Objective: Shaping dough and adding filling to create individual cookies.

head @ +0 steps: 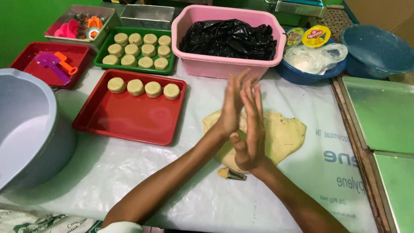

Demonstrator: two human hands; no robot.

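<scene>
My left hand (233,105) and my right hand (252,133) are pressed palm to palm above the table, fingers stretched out and pointing up. Whatever lies between the palms is hidden. Under them a flattened sheet of pale yellow dough (286,133) rests on the white plastic table cover. A small metal cutter (235,174) with a bit of dough on it lies just below my right wrist. Left of my hands, a red tray (129,129) holds a row of several round dough discs (144,88) along its far edge.
A green tray (100,56) of dough discs, a pink tub (215,64) holding a black plastic bag, and a blue bowl (302,77) stand behind. A large grey basin (26,125) sits at the left. Green baking sheets (384,112) lie at the right.
</scene>
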